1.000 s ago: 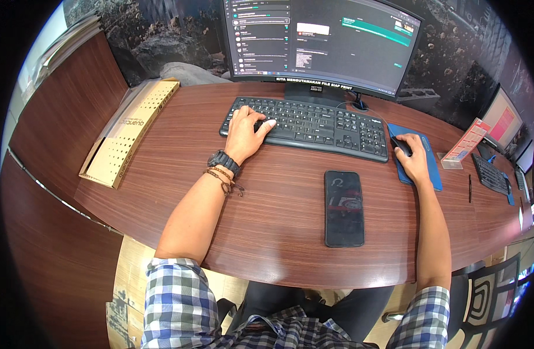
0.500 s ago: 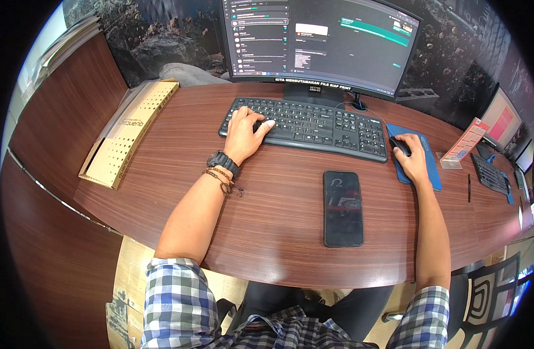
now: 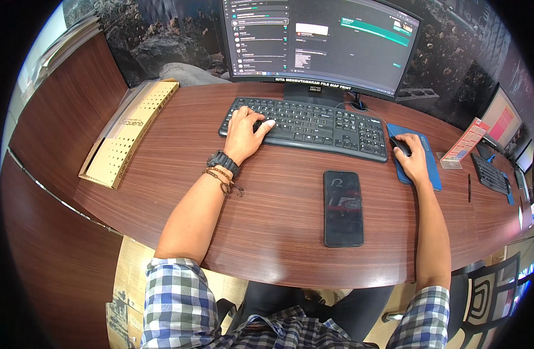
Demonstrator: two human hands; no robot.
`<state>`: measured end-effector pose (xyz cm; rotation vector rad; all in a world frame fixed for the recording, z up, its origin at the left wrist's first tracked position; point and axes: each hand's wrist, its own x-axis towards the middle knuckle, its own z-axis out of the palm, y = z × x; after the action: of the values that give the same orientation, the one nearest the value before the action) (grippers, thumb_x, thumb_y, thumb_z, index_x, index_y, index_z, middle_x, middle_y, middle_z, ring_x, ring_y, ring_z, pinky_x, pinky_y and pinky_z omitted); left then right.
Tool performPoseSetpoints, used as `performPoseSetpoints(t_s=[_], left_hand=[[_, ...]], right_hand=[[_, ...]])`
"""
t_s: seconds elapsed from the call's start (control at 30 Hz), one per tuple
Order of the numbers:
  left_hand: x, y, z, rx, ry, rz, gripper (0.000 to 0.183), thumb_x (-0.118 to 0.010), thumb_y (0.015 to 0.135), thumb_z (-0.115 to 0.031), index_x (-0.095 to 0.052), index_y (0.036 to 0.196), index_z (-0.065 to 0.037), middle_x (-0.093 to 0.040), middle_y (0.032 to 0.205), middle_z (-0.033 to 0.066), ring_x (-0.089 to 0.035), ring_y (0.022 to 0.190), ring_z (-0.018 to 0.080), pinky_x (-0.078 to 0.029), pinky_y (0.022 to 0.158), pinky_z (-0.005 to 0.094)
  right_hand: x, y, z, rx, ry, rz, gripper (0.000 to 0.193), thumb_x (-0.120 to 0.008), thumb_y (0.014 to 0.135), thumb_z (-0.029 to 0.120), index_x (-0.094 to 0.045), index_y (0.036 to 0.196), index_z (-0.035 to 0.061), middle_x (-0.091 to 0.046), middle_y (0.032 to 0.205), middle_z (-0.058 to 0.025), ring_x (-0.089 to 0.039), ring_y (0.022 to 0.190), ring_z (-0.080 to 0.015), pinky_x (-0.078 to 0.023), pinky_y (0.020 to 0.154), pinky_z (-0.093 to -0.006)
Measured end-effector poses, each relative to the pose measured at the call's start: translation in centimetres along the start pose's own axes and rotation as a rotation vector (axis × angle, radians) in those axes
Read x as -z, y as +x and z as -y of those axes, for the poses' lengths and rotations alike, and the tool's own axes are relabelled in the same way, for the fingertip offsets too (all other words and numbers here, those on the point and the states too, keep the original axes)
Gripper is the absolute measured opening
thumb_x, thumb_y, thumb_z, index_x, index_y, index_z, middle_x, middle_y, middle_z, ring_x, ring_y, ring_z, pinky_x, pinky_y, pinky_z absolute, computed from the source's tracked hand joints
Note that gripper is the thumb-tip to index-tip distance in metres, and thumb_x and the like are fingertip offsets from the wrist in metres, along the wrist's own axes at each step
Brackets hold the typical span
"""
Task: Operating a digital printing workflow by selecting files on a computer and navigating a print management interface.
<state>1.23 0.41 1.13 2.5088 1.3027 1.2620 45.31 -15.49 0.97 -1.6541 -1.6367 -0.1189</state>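
Observation:
My left hand [image 3: 245,134] rests on the left end of a black keyboard [image 3: 313,123]. Its fingers lie over the keys, with the thumb held apart from them; part of the fingertips is hidden. A black watch [image 3: 222,160] and brown bead bracelets circle that wrist. Over on the right, my right hand [image 3: 414,160] is wrapped round a black computer mouse [image 3: 400,145] on a blue mouse pad [image 3: 431,168]. Between my forearms a black smartphone [image 3: 343,208] lies flat, its screen dark with reflections.
Behind the keyboard stands a monitor [image 3: 336,43] showing a dark chat window. A flat yellowish cardboard box [image 3: 118,142] lies at the left by a wooden partition [image 3: 57,93]. To the right are a red-and-white sign stand [image 3: 465,142], a black pen [image 3: 469,188] and a second keyboard [image 3: 490,174].

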Motion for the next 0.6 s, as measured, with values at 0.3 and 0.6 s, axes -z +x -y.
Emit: performPoseSetpoints(t_s=[0.3,0.6], left_hand=[[-0.31,-0.03,0.12,-0.039,-0.004,-0.041,0.034,-0.075,0.09,-0.034,-0.075,0.099,-0.001,-0.059,0.093,0.0094,-0.055,0.096,0.0279,-0.045,0.088,0.0392],[-0.38,-0.02,0.22,-0.042,-0.011,-0.051,0.033,-0.076,0.089,-0.034,-0.075,0.098,-0.001,-0.059,0.093,0.0094,-0.055,0.095,0.0281,-0.045,0.087,0.0394]], right_hand=[[-0.15,-0.08,-0.5,0.034,0.005,-0.011,0.033,-0.069,0.081,0.012,-0.068,0.112,0.0018,-0.062,0.115,-0.0165,-0.061,0.111,-0.0347,-0.048,0.098,-0.04],[-0.09,0.0,-0.42,0.023,0.006,-0.007,0.033,-0.069,0.081,0.012,-0.068,0.112,0.0014,-0.062,0.116,-0.016,-0.061,0.112,-0.0342,-0.047,0.099,-0.0402]])
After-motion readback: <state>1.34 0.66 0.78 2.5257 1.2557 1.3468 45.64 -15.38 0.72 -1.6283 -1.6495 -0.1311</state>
